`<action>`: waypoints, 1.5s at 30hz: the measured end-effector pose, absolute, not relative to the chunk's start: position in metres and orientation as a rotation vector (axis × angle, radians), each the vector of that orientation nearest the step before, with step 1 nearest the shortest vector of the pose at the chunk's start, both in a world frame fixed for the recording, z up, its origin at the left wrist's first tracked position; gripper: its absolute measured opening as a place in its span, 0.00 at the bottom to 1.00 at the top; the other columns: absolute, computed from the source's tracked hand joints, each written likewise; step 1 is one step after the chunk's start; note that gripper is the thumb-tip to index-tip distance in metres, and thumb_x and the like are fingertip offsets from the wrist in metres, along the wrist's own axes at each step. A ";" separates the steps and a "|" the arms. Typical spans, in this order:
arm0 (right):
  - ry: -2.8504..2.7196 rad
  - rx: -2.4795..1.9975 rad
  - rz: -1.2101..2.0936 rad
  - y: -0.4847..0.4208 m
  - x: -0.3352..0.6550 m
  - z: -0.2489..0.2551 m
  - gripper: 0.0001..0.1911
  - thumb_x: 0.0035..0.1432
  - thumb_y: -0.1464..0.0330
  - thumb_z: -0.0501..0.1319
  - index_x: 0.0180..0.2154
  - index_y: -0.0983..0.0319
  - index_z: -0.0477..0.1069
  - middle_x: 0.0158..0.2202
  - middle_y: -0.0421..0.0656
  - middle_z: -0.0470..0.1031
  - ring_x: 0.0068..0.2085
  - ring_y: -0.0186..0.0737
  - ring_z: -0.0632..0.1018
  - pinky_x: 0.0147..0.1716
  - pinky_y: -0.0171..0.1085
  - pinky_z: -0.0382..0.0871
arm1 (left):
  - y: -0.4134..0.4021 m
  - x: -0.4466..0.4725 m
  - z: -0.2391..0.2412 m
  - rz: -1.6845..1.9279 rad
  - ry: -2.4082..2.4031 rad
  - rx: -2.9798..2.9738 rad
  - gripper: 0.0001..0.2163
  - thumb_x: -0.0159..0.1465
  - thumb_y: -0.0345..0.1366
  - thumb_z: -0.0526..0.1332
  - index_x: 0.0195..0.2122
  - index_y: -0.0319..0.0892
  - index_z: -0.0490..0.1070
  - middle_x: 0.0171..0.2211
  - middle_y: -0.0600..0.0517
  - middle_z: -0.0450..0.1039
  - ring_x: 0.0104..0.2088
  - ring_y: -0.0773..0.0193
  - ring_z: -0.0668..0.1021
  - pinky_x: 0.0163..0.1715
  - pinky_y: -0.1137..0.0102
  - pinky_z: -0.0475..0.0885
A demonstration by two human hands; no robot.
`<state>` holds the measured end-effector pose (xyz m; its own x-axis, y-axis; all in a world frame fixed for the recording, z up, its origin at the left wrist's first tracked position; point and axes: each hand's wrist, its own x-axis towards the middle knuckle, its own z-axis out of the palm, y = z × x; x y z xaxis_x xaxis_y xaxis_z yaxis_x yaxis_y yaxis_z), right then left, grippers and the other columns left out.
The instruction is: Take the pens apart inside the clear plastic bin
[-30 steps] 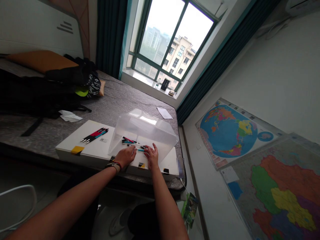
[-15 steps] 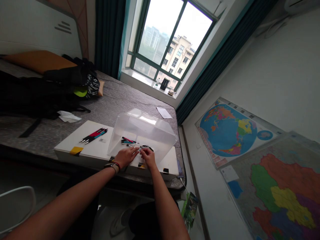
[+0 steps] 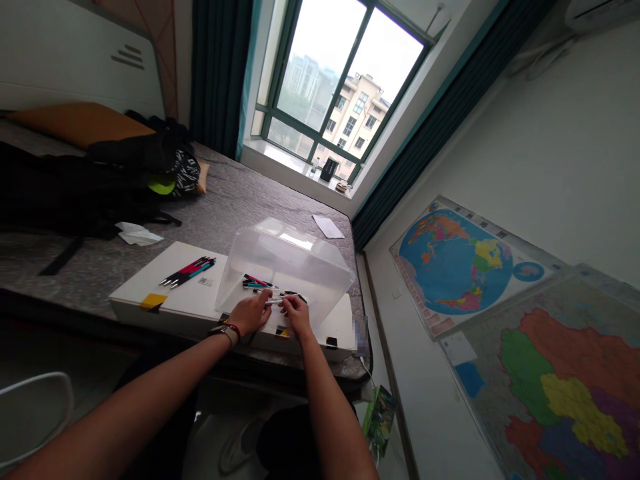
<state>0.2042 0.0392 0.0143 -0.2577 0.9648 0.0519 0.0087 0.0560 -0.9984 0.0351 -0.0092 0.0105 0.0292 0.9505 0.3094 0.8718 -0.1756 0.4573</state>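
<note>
The left hand (image 3: 254, 313) and right hand (image 3: 299, 316) pinch opposite ends of a slim pen (image 3: 274, 302), probably light, stiff and slippery, best gripped along its barrel.

1. Daylight enters through the window (image 3: 320, 87), its sky blown out to white.
2. Indoors is dim; the bag (image 3: 100, 193) and floor (image 3: 95, 407) sink into near-black.
3. Glare whitens the bin's (image 3: 300, 248) top.
4. Wide-angle distortion stretches the edges.
5. Pens (image 3: 190, 271) look soft; a patch (image 3: 360, 335) is pixelated.
</note>
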 end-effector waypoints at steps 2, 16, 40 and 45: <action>-1.258 -1.053 1.386 0.041 0.207 0.014 0.13 0.52 0.60 0.67 0.36 0.62 0.74 0.30 0.41 0.79 0.28 0.34 0.76 0.26 0.31 0.69 | -0.010 0.035 0.012 0.859 1.948 2.116 0.17 0.66 0.39 0.52 0.56 0.42 0.58 0.38 0.46 0.76 0.36 0.57 0.79 0.33 0.68 0.68; -0.945 -1.038 1.458 0.044 0.208 0.012 0.18 0.47 0.62 0.71 0.39 0.63 0.72 0.39 0.45 0.81 0.35 0.37 0.80 0.32 0.32 0.73 | -0.012 0.037 0.016 0.908 1.943 2.168 0.19 0.67 0.41 0.51 0.58 0.43 0.59 0.36 0.50 0.75 0.34 0.59 0.78 0.31 0.69 0.66; -0.890 -0.960 1.541 0.048 0.209 0.007 0.15 0.45 0.73 0.64 0.40 0.64 0.74 0.41 0.48 0.80 0.41 0.42 0.82 0.40 0.37 0.77 | -0.010 0.037 0.010 0.877 1.893 2.269 0.13 0.67 0.40 0.51 0.47 0.45 0.70 0.43 0.46 0.76 0.40 0.58 0.78 0.40 0.66 0.69; -0.923 -0.971 1.503 0.046 0.208 0.009 0.15 0.45 0.72 0.67 0.39 0.63 0.74 0.43 0.48 0.80 0.45 0.43 0.81 0.40 0.36 0.77 | -0.011 0.037 0.013 0.851 1.909 2.296 0.11 0.67 0.40 0.50 0.42 0.45 0.70 0.39 0.47 0.75 0.37 0.59 0.77 0.38 0.66 0.68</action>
